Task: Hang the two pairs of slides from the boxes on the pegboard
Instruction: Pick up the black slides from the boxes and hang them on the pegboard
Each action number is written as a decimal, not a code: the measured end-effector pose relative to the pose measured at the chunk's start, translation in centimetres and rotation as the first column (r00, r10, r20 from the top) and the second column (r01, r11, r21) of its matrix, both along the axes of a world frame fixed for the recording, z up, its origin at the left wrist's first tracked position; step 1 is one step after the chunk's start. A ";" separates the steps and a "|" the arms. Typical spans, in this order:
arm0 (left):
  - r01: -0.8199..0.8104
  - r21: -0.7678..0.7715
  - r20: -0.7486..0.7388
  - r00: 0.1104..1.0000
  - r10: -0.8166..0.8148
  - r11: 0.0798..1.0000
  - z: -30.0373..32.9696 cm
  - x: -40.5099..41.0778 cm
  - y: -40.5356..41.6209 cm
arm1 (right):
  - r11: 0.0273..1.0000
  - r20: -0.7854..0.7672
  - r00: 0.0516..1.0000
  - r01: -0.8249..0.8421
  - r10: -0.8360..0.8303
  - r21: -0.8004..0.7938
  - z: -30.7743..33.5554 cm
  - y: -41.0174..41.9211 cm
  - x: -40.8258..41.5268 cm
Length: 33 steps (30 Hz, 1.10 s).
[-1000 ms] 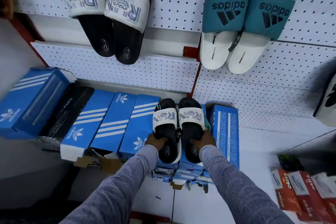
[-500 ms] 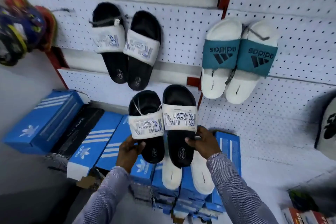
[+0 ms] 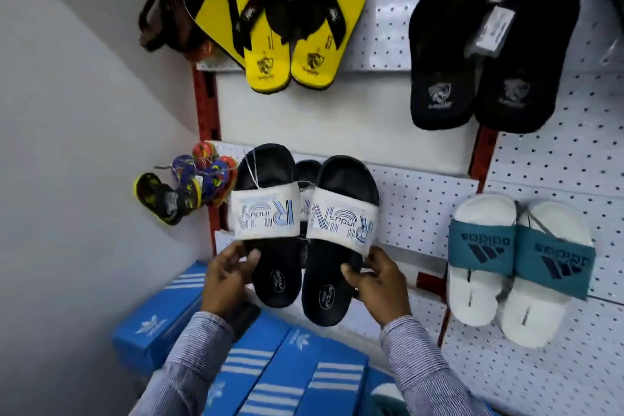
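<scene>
The pair of black slides with white printed straps (image 3: 304,230) is now raised against the white perforated pegboard (image 3: 422,209), higher than half a second ago, when it was held just above the blue striped shoe boxes (image 3: 270,371). The left hand (image 3: 226,277) grips the heel end of the left slide, thumb on the footbed and fingers curled behind. The right hand (image 3: 378,284) clasps the right slide's heel edge the same way. Behind them a matching pair already on the board is almost covered; only a toe shows between the held slides. The white slides with teal straps (image 3: 520,263) hang to the right. The view has tilted up, so yellow flip-flops (image 3: 297,27) and black flip-flops (image 3: 489,51) now show above.
</scene>
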<state>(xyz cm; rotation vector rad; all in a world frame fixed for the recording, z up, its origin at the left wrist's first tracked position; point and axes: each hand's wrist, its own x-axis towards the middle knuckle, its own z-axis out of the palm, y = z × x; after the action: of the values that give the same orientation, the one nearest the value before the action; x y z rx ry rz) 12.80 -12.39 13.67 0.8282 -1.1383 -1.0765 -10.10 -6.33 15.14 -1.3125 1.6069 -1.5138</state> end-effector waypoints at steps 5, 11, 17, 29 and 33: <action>-0.090 0.042 0.036 0.995 0.089 0.995 2.2 1.9 -4.5 | 0.998 0.015 0.998 0.055 -0.055 0.005 1.9 -3.1 1.6; 0.026 0.218 0.142 0.988 -0.058 0.976 2.0 0.5 -9.0 | 0.980 -0.024 0.988 0.155 -0.153 0.128 1.5 -6.9 1.1; 0.034 0.269 0.179 0.980 -0.085 0.962 0.1 -2.1 -11.6 | 0.952 -0.079 0.979 0.199 -0.186 0.232 -1.0 -8.9 -0.3; -0.148 0.197 0.370 0.927 0.066 0.969 -3.4 -3.5 -12.7 | 0.968 -0.132 0.969 0.224 -0.208 0.117 -3.5 -9.1 0.1; -0.335 -0.087 0.382 0.858 0.342 0.938 -6.0 -4.6 -7.9 | 0.976 -0.171 0.965 0.212 -0.200 0.053 -5.6 -6.4 -0.4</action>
<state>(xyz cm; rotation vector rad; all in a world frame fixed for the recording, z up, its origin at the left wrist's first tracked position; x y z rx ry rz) 8.22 -20.26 7.66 1.2186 -1.2692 -0.6169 -10.48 -12.73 9.54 -1.2930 1.9369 -1.4837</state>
